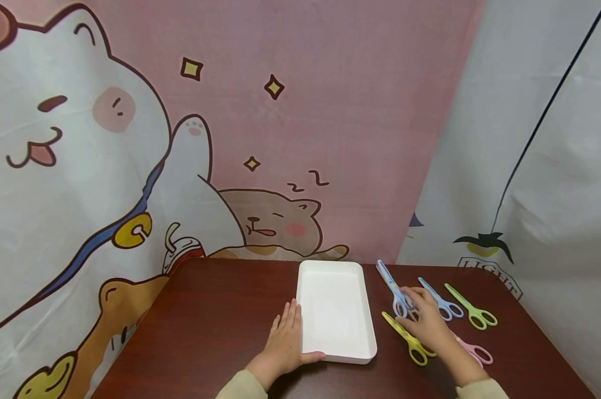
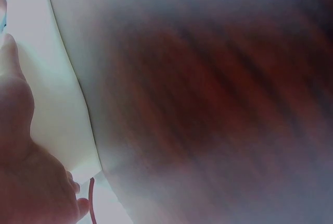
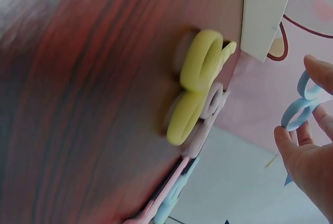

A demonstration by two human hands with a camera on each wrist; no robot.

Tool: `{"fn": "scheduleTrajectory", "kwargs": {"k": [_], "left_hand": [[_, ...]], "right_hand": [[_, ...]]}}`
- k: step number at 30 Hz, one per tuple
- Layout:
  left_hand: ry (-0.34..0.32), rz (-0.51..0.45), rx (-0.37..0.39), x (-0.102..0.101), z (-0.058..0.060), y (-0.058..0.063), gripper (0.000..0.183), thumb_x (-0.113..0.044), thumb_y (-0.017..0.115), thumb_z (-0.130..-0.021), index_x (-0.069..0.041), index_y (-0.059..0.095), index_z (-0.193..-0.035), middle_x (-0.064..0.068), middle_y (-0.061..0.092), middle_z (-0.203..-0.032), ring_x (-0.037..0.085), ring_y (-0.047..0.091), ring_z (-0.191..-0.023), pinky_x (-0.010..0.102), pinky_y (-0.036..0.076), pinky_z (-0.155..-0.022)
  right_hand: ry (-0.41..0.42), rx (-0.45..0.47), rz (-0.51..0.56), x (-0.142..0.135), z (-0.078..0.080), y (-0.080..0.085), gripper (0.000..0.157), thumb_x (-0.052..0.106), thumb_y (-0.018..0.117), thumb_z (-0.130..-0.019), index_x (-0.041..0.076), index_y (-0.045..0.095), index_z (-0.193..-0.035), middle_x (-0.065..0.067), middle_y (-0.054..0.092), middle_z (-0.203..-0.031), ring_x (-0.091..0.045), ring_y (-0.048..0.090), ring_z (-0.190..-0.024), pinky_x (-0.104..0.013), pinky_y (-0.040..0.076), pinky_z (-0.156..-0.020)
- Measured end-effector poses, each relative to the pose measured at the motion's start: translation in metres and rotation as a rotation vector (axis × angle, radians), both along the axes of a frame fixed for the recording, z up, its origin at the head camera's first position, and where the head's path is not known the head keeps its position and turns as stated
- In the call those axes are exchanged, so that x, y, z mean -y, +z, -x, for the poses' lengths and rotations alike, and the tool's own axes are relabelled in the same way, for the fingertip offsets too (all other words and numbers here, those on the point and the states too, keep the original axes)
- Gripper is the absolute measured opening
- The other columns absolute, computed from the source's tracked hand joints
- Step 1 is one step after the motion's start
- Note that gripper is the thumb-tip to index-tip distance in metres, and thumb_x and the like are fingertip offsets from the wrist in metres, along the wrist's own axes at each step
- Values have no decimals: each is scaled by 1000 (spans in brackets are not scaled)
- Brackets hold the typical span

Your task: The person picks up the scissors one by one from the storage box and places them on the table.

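Observation:
A white rectangular tray [image 1: 334, 310] lies on the table, and my left hand [image 1: 285, 341] rests against its left side. That hand's fingers are straight, with the thumb along the near edge. My right hand [image 1: 425, 318] pinches the handle loops of light blue scissors [image 1: 391, 284], whose blades point away; the right wrist view shows the blue loops [image 3: 296, 113] between thumb and fingers, above the table. Just below this hand lie yellow scissors [image 1: 405, 337]. Mauve scissors [image 3: 210, 101] lie behind the yellow ones in the right wrist view, mostly covered by the hand in the head view.
Right of the hand lie a second pair of blue scissors [image 1: 441, 300], green scissors [image 1: 472, 308] and pink scissors [image 1: 475, 350], the last partly behind the forearm. The dark brown table [image 1: 220, 316] ends at a cloth backdrop with cartoon animals [image 1: 340, 138].

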State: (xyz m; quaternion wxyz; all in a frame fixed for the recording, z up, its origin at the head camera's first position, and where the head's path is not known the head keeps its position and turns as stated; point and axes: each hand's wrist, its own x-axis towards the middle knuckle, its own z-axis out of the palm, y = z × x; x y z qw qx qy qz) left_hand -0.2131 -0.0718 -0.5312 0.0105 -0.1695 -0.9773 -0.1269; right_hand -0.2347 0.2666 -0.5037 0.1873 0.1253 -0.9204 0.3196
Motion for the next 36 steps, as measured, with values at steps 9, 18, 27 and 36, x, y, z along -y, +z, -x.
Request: {"fn": "scheduleTrajectory", "kwargs": {"k": [9,18,27,36], "left_hand": [[0,-5,6,0,-1,2,129,-88,47,-63,4,18,-149,21,14,-157,34,15,-145,53,24,-112],[3,6,5,0,-1,3,128,-87,48,-63,3,18,-149,20,14,-157,34,15,-145,52,24,-112],[3,-2,15,0,-2,4,128,-86,49,-64,3,17,-149,19,11,-158,33,13,-145,52,23,-113],[-4,-4,15,0,-2,3,129,-87,48,-63,4,17,-149,20,12,-157,35,14,-145,54,23,-112]], "right_hand": [[1,51,-8,-18,-7,4,63,6,82,-68,4,54,-125,-27,43,-121,-41,52,-101,-51,50,-74],[-18,48,12,-35,-14,2,65,5,83,-67,3,54,-126,-27,41,-121,-42,51,-100,-53,52,-73],[-12,150,102,-46,-18,0,65,-3,78,-71,-2,49,-128,-30,34,-124,-54,48,-108,-49,52,-79],[-70,-11,-64,-58,-20,-1,65,6,84,-64,-1,55,-122,-27,46,-116,-39,50,-97,-48,46,-69]]}}
